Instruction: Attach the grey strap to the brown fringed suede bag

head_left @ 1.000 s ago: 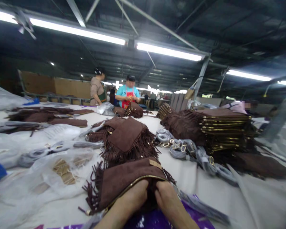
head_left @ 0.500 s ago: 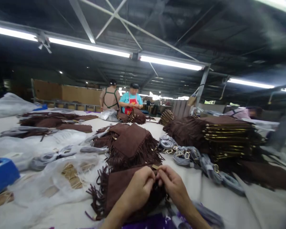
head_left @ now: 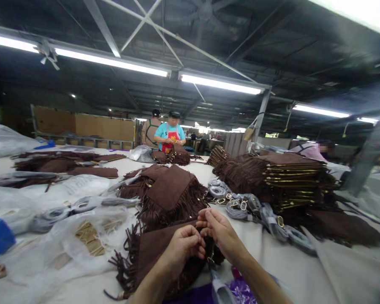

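Left hand fisted on fringed bag | right hand pinching its edge

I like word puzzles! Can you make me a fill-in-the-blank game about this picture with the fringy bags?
1. Both hands, the left hand and the right hand, work on a fringed bag coloured ____.
2. The tall stack of bags has zip edges coloured ____.
3. The person in the turquoise shirt wears an apron coloured ____.
4. The light plastic bag lies on the ____ side of the hands.

Missing words: brown; gold; red; left
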Action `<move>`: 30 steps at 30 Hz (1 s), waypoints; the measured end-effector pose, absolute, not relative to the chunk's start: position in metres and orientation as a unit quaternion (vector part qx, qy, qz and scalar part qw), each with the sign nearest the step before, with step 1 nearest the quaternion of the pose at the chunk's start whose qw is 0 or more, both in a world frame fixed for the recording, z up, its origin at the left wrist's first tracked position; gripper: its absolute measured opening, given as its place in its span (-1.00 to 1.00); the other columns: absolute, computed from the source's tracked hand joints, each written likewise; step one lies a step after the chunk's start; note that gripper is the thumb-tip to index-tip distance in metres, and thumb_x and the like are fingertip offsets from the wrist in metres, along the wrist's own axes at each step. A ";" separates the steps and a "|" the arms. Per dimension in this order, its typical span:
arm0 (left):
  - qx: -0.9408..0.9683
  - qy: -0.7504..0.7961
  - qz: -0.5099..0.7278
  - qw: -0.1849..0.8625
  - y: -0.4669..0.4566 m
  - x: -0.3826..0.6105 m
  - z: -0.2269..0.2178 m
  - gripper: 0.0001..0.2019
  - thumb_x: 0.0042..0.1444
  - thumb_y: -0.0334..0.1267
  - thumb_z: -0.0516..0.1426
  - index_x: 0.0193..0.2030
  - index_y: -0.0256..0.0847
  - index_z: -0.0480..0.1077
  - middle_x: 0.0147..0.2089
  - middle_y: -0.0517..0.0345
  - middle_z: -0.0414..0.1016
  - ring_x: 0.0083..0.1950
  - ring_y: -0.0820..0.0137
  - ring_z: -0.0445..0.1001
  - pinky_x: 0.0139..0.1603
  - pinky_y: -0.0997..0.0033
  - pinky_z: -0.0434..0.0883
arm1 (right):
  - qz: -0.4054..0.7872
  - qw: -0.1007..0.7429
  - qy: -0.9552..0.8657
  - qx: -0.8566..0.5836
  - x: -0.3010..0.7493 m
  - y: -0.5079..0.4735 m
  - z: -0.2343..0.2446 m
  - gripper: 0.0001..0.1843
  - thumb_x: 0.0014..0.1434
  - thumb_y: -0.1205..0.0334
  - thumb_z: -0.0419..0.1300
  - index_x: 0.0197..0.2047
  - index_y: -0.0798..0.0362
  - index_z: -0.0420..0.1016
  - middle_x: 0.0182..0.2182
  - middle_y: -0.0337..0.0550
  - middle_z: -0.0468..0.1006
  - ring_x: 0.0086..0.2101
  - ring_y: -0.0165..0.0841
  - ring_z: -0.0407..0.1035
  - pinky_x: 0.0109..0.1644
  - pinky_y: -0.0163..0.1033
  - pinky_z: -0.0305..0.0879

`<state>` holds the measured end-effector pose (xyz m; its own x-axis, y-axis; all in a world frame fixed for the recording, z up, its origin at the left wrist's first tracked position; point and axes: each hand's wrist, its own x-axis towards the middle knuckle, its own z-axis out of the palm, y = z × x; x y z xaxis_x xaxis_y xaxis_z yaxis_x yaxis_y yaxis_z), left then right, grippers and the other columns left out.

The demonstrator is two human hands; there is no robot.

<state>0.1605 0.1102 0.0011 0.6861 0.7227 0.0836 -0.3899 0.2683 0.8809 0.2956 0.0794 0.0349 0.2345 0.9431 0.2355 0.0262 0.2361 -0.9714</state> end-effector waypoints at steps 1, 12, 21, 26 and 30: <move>0.482 0.172 0.353 0.783 0.110 0.161 -0.001 -0.76 -0.22 -0.22 0.26 -0.51 -0.29 0.29 -0.50 0.16 0.44 -0.56 0.53 0.39 -0.48 0.52 0.34 | 0.395 0.630 -0.472 -0.474 0.298 0.075 0.032 -0.49 0.05 -0.26 0.25 -0.27 0.07 0.47 -0.33 -0.16 0.52 -0.31 -0.30 0.48 -0.26 -0.21 0.45; 0.459 0.210 0.356 0.786 0.109 0.163 -0.005 -0.75 -0.24 -0.24 0.29 -0.48 -0.33 0.36 -0.44 0.11 0.48 -0.44 0.50 0.45 -0.37 0.52 0.44 | 0.199 0.583 -0.556 -0.559 0.306 0.038 -0.011 -0.69 0.16 -0.03 0.25 -0.17 0.02 0.53 -0.31 -0.14 0.56 -0.28 -0.24 0.45 -0.18 -0.21 0.40; 0.474 0.213 0.365 0.772 0.106 0.167 -0.008 -0.72 -0.23 -0.20 0.28 -0.47 -0.27 0.27 -0.50 0.26 0.38 -0.47 0.54 0.38 -0.36 0.50 0.44 | 0.093 0.548 -0.641 -0.529 0.295 0.041 -0.012 -0.82 0.23 0.14 0.18 -0.36 0.01 0.51 -0.38 -0.18 0.50 -0.33 -0.32 0.38 -0.24 -0.30 0.28; 0.537 0.245 0.366 0.719 0.105 0.170 -0.007 -0.79 -0.15 -0.17 0.17 -0.44 -0.25 0.28 -0.51 0.19 0.45 -0.53 0.49 0.42 -0.48 0.52 0.37 | 0.299 0.621 -0.490 -0.535 0.304 0.041 -0.022 -0.60 0.22 -0.16 0.15 -0.35 0.03 0.40 -0.68 -0.42 0.23 -0.67 -0.51 0.07 -0.61 -0.42 0.03; 0.564 0.249 0.369 0.696 0.104 0.172 -0.010 -0.84 -0.16 -0.24 0.15 -0.43 -0.28 0.35 -0.54 0.24 0.41 -0.56 0.52 0.34 -0.51 0.53 0.32 | 0.342 0.588 -0.493 -0.542 0.313 0.040 -0.024 -0.54 0.13 -0.21 0.24 -0.35 0.07 0.43 -0.67 -0.37 0.35 -0.73 -0.56 0.09 -0.70 -0.46 0.01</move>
